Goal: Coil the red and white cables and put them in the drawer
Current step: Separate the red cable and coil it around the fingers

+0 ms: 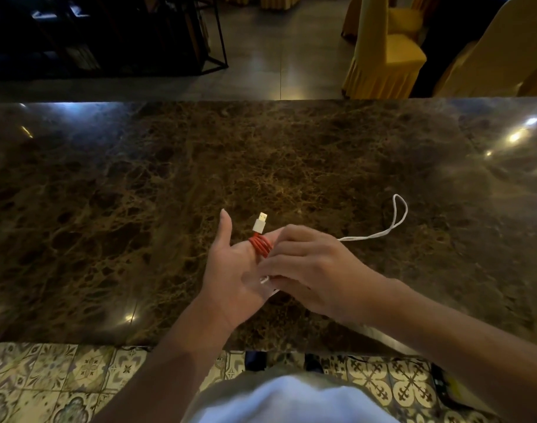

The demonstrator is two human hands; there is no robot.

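The red cable (pixel 260 245) is wound in several turns around the straight fingers of my left hand (pixel 230 264), palm up with the thumb raised. Its white USB plug (pixel 259 222) sticks up beyond the coil. My right hand (pixel 306 267) lies across those fingers, curled over the coil, and pinches a white cable end near my left palm. The white cable (pixel 383 232) runs out from under my right hand to the right and ends in a loop lying on the marble counter (pixel 139 209). No drawer is in view.
The dark brown marble counter stretches wide to both sides, its near edge just in front of my body. Beyond its far edge stand yellow-covered chairs (pixel 389 50) at the right and a dark metal-framed shelf (pixel 108 35) at the left. Patterned floor tiles show below.
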